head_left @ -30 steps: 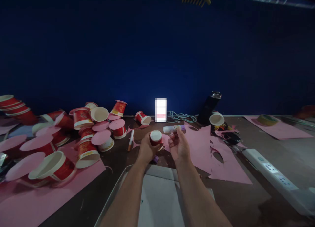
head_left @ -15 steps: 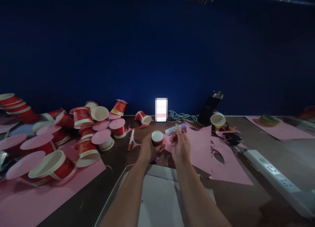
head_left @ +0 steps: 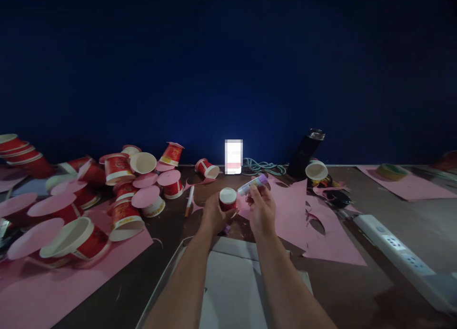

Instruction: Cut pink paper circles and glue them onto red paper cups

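Wrapped around a red cup [head_left: 228, 204] with its white end up, the left hand [head_left: 213, 217] holds it beyond a tray [head_left: 233, 288], while the right hand [head_left: 263, 212] pinches a purple-ended glue stick [head_left: 246, 187] just beside the cup, near cut pink paper [head_left: 291, 217].

1 glue stick [head_left: 247, 186], 1 flask [head_left: 304, 154], 1 power strip [head_left: 403, 254].

left hand [head_left: 213, 216]: bare | right hand [head_left: 263, 214]: bare | left forearm [head_left: 183, 279]: bare, tapered | right forearm [head_left: 285, 279]: bare, tapered
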Motion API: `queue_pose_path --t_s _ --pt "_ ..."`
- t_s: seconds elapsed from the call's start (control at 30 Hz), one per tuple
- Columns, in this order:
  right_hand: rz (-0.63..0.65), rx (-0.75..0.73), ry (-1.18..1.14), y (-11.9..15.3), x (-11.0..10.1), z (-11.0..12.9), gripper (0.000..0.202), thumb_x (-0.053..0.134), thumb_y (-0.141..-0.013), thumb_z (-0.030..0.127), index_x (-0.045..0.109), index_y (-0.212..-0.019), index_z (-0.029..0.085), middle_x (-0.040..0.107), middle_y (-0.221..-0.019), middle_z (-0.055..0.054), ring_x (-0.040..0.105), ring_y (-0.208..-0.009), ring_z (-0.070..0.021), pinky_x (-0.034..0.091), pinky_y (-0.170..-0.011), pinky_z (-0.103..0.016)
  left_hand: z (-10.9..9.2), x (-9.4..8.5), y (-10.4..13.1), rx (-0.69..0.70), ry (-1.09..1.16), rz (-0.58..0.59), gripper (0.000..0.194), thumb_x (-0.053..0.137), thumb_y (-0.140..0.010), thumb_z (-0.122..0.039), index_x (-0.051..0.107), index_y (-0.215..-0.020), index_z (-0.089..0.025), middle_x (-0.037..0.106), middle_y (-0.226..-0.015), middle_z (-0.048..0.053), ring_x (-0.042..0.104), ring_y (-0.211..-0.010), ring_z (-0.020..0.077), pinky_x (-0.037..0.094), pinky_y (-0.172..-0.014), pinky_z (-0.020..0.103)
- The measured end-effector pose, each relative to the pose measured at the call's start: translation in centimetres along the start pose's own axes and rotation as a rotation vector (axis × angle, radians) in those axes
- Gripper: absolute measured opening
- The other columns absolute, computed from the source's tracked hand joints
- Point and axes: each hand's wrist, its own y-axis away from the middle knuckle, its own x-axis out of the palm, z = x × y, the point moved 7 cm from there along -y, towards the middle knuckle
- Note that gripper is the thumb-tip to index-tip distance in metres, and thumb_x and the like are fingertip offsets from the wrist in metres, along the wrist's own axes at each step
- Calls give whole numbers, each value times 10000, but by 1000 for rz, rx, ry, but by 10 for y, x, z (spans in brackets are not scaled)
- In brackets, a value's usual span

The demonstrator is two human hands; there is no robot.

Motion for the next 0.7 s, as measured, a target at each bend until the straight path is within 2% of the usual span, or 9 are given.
queue_pose_path --t_s 0.23,0.43,0.53,0.7 --pt "116 -139 324 8 11 6 315 646 -787 358 657 -1075 231 630 -950 -18 560 -844 -155 435 -784 -289 2 1 2 -30 42 -17 499 737 -604 -192 619 -1087 -157 667 -1031 89 603 -959 245 462 -875 390" --pt "136 -263 580 9 11 9 281 619 -804 369 659 -1040 223 615 -903 -23 548 -770 -155 432 -762 -310 2 2 1 -46 49 -3 485 741 -597 -179 635 -1070 -159 672 -1025 91 606 -957 245 459 -876 382" --pt "132 -287 621 8 10 12 261 600 -818 370 654 -1035 235 607 -900 -23 551 -802 -169 427 -801 -331 2 1 0 -47 24 0 492 748 -594 -193 634 -1071 -159 668 -1030 95 603 -953 246 459 -869 386" --pt "137 -350 647 5 14 15 241 591 -829 363 651 -1027 238 592 -919 -35 548 -828 -177 439 -775 -317 0 1 0 -32 -44 -4 412 735 -601 -208 645 -999 -148 667 -982 96 594 -919 242 456 -844 387"
